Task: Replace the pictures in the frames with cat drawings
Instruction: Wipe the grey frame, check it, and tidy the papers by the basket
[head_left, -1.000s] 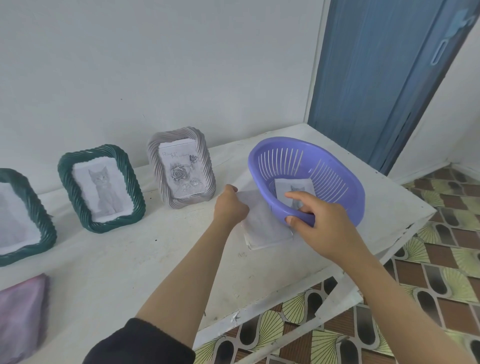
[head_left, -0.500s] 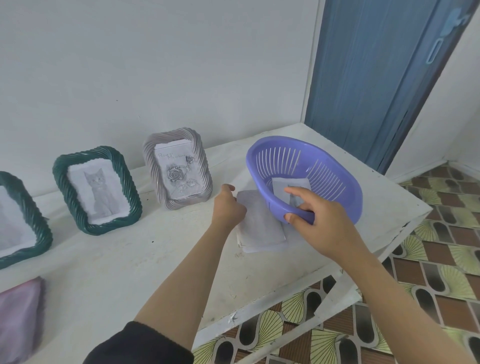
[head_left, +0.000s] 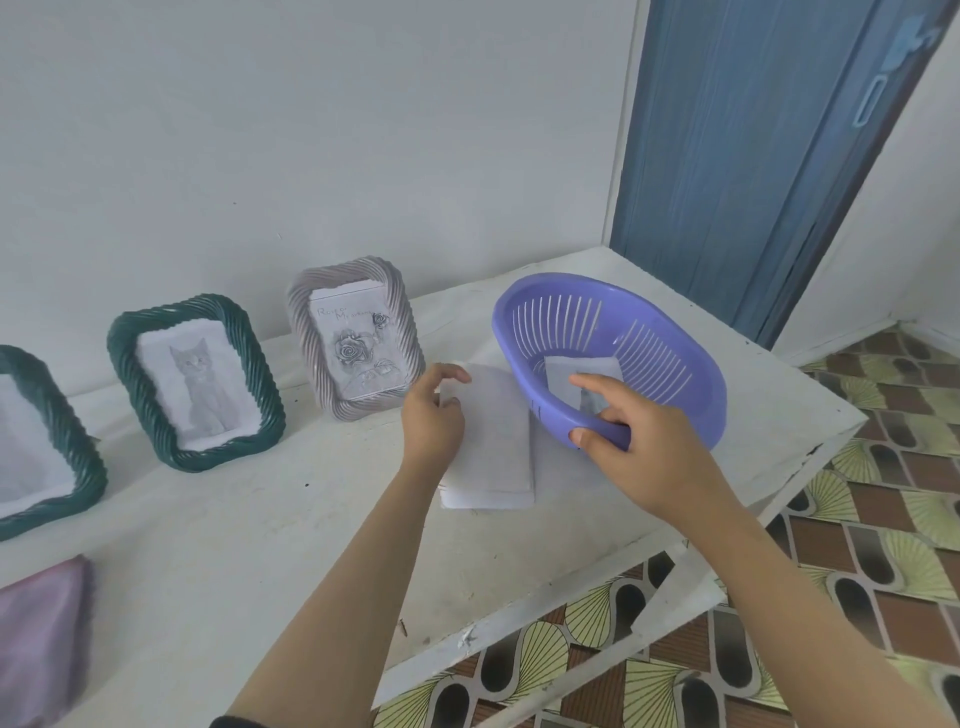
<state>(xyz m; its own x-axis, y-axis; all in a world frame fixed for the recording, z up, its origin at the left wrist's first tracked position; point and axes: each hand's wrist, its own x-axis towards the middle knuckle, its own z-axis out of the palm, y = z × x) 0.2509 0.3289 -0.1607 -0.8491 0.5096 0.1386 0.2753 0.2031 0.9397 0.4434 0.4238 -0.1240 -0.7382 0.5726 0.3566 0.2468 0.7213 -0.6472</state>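
My right hand (head_left: 639, 452) grips the near rim of the basket (head_left: 675, 358) by the desk's right edge. My left hand (head_left: 434, 415) pinches the paper stack (head_left: 493, 447) beside it. Risk: more tilt spills the cat drawing (head_left: 582, 370) inside.

Blue door (head_left: 753, 156) beyond white table (head_left: 234, 545); purple cloth (head_left: 36, 639) at table's left edge; patterned floor tiles (head_left: 883, 493).

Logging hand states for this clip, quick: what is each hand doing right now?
Left hand: pinches the left edge of the paper stack.
Right hand: grips the near rim of the purple basket.
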